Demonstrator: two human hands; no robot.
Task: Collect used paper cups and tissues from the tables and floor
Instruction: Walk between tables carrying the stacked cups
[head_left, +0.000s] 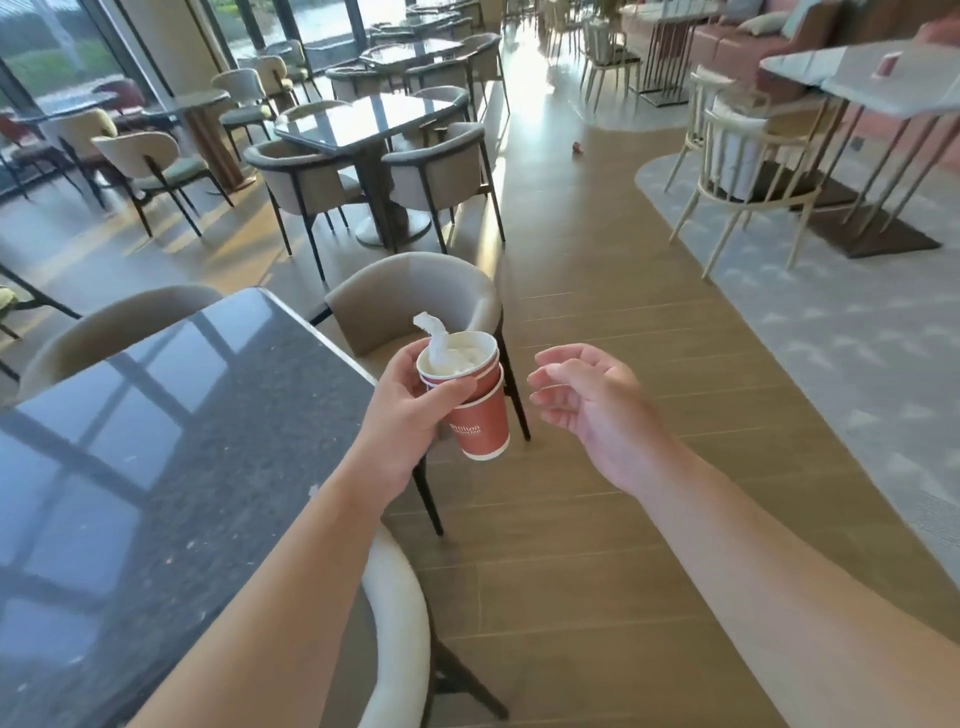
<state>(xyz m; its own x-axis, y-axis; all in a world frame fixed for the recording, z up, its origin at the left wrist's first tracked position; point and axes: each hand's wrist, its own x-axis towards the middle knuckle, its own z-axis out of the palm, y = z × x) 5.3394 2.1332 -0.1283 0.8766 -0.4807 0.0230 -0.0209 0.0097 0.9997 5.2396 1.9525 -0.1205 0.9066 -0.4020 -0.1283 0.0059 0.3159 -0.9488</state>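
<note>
Small reddish object on wooden floor (578, 148) too blurred; left hand (410, 400) grips stacked red paper cups (480, 423) stuffed with crumpled white tissue (441, 345); right hand (587, 400) loosely spread, empty.

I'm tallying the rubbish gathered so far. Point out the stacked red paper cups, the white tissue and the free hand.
stacked red paper cups (480, 423), head view, lower cup's wall
crumpled white tissue (439, 343), head view, twisted strip
right hand (587, 395), head view, palm
</note>
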